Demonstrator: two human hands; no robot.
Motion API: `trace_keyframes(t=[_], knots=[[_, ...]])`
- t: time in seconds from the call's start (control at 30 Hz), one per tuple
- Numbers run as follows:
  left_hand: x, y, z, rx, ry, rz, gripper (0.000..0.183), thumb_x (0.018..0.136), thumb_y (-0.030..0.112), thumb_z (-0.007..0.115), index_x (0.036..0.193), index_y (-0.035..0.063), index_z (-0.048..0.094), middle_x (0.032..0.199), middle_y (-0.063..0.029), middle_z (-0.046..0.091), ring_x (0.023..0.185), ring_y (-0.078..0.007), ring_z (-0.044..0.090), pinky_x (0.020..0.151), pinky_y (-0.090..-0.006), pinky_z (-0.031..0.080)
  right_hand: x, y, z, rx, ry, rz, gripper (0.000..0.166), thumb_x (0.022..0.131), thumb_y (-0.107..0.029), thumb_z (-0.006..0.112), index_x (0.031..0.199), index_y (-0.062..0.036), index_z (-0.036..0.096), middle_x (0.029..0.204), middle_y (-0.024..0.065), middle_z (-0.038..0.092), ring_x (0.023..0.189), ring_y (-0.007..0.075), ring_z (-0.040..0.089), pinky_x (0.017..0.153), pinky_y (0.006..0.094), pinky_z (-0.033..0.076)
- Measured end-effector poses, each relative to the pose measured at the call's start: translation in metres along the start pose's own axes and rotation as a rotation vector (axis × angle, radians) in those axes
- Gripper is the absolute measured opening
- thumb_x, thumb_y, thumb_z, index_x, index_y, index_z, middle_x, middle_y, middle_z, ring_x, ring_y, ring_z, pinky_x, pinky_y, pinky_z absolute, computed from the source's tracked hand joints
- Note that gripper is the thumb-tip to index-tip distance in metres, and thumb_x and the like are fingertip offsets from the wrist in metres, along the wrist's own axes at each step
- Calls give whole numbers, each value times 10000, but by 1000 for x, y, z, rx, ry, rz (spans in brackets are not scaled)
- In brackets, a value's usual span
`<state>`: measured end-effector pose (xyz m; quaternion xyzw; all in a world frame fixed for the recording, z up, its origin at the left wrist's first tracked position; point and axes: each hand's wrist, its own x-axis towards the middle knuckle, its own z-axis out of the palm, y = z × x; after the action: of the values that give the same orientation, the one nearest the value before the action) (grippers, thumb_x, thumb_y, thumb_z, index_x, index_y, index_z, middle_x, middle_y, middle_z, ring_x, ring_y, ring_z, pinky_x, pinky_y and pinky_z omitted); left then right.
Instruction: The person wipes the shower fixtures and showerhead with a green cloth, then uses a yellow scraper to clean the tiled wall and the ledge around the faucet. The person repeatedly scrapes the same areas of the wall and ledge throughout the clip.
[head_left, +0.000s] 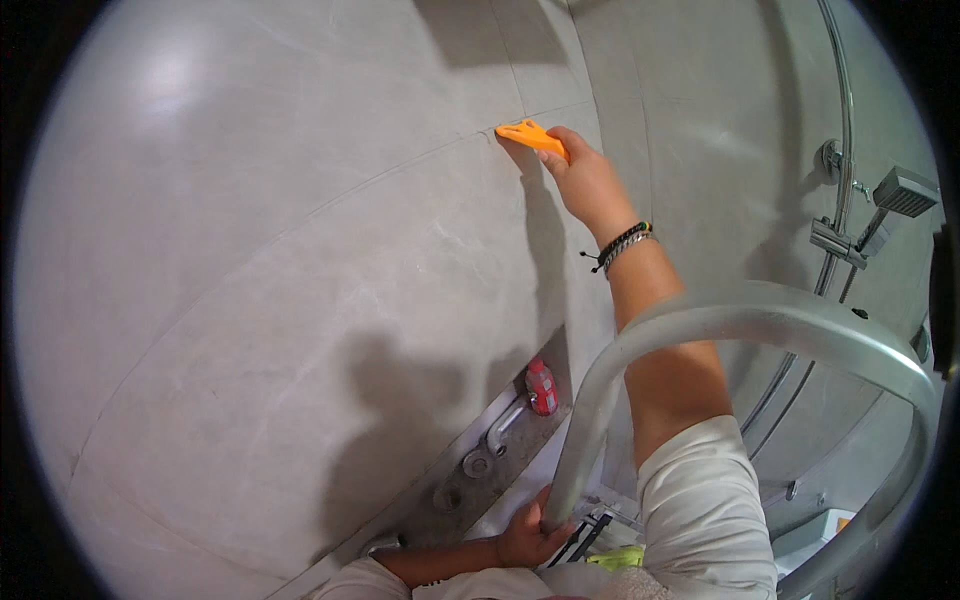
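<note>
My right hand (589, 176) grips an orange plastic hand tool (531, 136), which looks like a scraper. Its tip meets the grey tiled wall (375, 255) at the thin joint line (442, 146) between large tiles. Fingers cover the back end of the tool. Lower down, my left hand (527, 534) is closed around the lower end of a curved metal tube rail (600, 397), apparently the top rail of a stepladder. My right forearm (675, 375) passes behind that rail, so part of it is hidden.
A ledge (480, 510) recessed in the wall holds a red bottle (541, 388), a bent metal pipe (506, 426) and round metal pieces (477, 464). At right stand a chrome shower bar (846, 120) and square shower head (905, 192). A yellow-green cloth-like item (615, 558) lies below.
</note>
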<state>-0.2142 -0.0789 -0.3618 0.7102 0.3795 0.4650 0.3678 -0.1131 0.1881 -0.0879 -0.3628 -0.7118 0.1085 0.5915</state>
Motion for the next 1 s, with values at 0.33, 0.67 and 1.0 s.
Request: trace_keyframes(t=[0.33,0.67,1.0], knots=[[0,0,0,-21,-23,-75,541,785,143,553,1222,-40,292,907,-124,528,811,-194,523,731,-289,423,-23,26,2,4,-36,-54,360,829,-263,493,1132,-70,470,1010,182,561,933,316,541,801,363,427],[0,6,-1,22,-30,-13,569,787,115,539,1253,-44,253,1029,-129,496,923,-181,487,809,-292,388,-18,28,-2,8,-72,-54,372,829,-248,494,1150,-64,453,1010,184,561,943,319,537,795,352,431],[-4,-8,0,2,-15,-107,545,780,138,552,1217,-57,293,923,-133,515,840,-201,509,760,-292,408,-9,37,-1,0,-68,-95,378,828,-271,499,1136,-55,461,1005,181,567,954,323,531,806,357,426]])
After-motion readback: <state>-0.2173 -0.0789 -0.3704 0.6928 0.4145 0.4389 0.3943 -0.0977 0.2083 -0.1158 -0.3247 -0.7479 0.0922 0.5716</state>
